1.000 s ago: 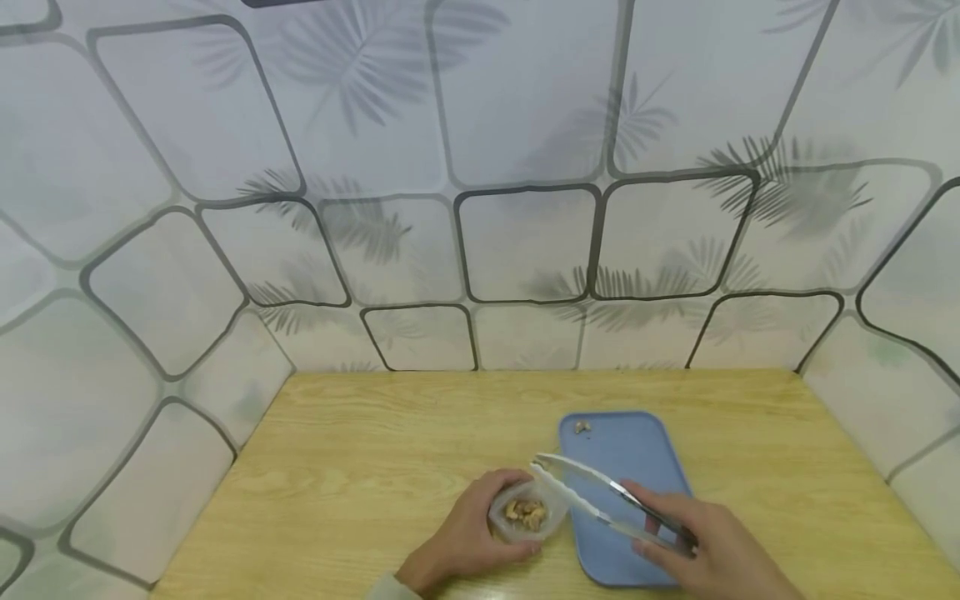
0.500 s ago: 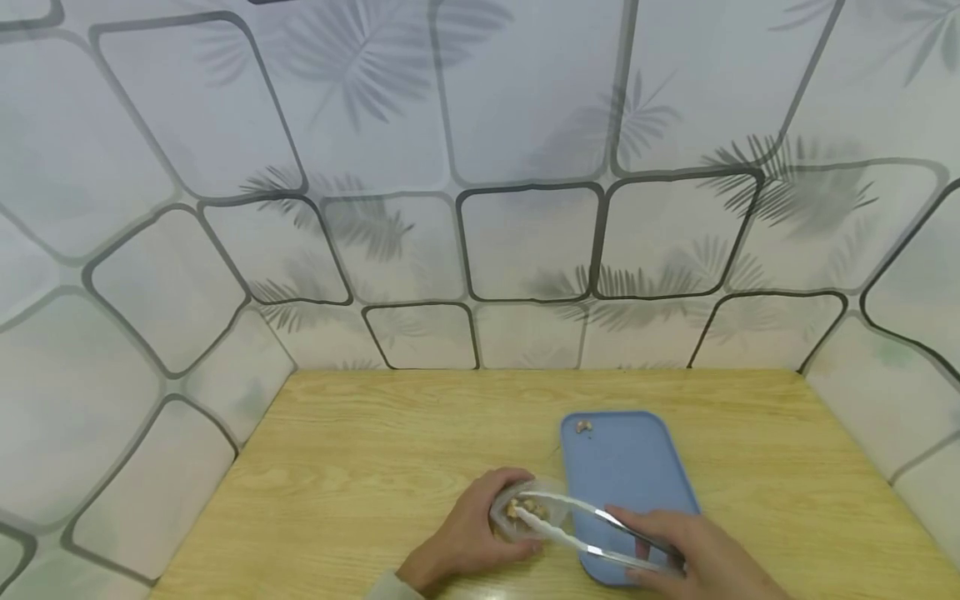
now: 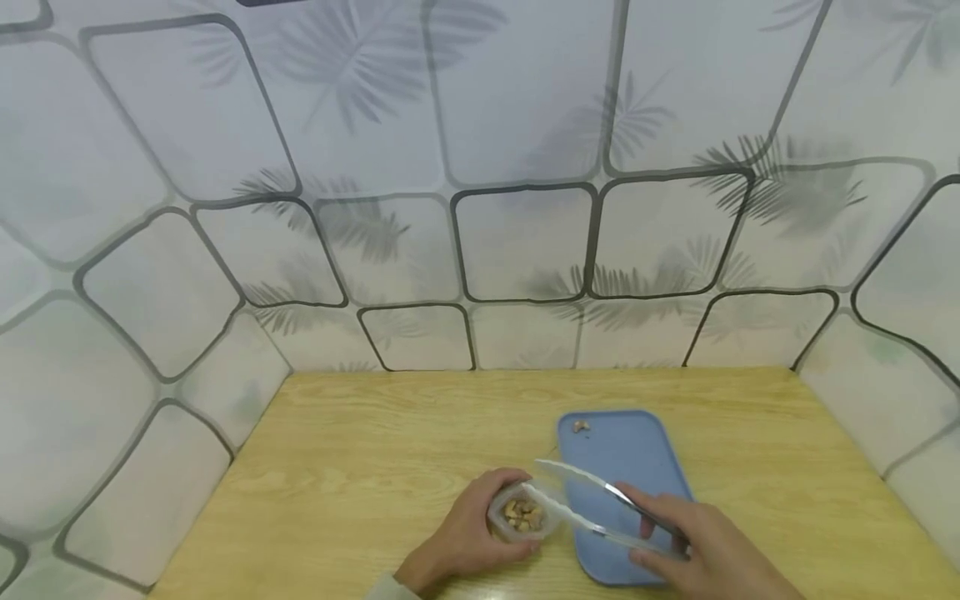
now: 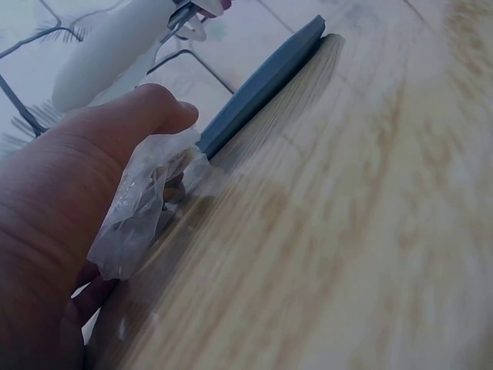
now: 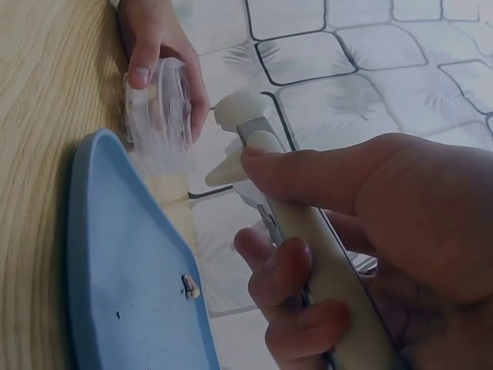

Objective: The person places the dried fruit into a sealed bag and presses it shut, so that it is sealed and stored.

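L hand (image 3: 477, 523) curls round clear plastic bag (image 4: 131, 220) of nuts (image 3: 522, 515), beside blue tray (image 3: 626, 446); R hand (image 3: 705, 542) grips tongs (image 3: 619, 496), arms apart, seemingly empty; nuts prob. light, hard, slippery; best pinched mid-body; bag looks soft.

Enclosed indoor setting of domestic appearance. A wood-grain tabletop (image 3: 360, 467) meets a back wall (image 3: 525, 250) at a straight seam; a left side wall (image 3: 123, 296) and a right side wall (image 3: 877, 392) close its flanks. All three bear one decorative pattern: rounded grey and black outlines overlaid with feathery palm leaves (image 3: 360, 62). The blue tray (image 3: 637, 458) and serving tongs (image 3: 617, 494) suit a kitchen or dining corner; home or staged booth cannot be determined.
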`<control>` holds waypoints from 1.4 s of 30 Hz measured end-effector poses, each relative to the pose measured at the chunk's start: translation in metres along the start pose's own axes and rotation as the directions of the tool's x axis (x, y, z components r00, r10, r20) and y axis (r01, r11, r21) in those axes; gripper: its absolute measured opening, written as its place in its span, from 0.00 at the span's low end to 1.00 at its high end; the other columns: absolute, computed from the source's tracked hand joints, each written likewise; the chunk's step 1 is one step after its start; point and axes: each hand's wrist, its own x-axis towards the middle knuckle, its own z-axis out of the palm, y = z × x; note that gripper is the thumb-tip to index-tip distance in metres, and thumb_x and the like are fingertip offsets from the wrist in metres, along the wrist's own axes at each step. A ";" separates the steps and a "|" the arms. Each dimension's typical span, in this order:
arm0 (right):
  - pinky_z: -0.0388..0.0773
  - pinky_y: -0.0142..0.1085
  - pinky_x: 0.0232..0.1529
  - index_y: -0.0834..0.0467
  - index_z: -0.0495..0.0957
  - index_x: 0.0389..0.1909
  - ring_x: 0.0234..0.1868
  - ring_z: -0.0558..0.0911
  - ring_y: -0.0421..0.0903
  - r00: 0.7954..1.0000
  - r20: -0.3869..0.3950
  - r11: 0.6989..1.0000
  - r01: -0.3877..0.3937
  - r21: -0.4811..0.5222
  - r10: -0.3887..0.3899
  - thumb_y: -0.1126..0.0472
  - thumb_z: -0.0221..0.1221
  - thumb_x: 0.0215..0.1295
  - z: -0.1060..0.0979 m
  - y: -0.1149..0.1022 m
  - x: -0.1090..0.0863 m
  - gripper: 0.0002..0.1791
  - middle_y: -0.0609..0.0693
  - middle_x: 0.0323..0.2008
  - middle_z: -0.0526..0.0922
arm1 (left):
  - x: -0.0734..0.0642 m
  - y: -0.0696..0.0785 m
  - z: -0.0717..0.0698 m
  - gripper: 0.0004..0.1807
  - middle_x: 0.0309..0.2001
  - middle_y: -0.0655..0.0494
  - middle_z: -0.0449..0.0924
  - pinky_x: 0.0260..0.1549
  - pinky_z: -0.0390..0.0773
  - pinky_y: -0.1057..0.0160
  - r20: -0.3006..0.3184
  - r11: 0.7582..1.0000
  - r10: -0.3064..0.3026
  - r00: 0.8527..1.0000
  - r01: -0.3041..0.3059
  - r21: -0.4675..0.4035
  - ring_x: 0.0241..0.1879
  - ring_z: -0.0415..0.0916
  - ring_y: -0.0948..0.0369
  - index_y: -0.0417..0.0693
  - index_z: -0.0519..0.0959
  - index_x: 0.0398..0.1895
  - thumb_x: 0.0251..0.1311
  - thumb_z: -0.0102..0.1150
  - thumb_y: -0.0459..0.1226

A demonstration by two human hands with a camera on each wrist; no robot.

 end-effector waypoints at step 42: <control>0.73 0.35 0.28 0.67 0.74 0.75 0.31 0.76 0.42 0.923 -0.239 0.875 -0.368 -0.315 0.302 0.55 0.74 0.66 -0.007 0.026 0.043 0.40 0.48 0.35 0.85 | 0.000 0.001 0.002 0.41 0.62 0.66 0.82 0.65 0.78 0.61 -0.026 0.999 0.004 1.000 -0.003 0.036 0.59 0.78 0.69 0.66 0.74 0.72 0.55 0.83 0.54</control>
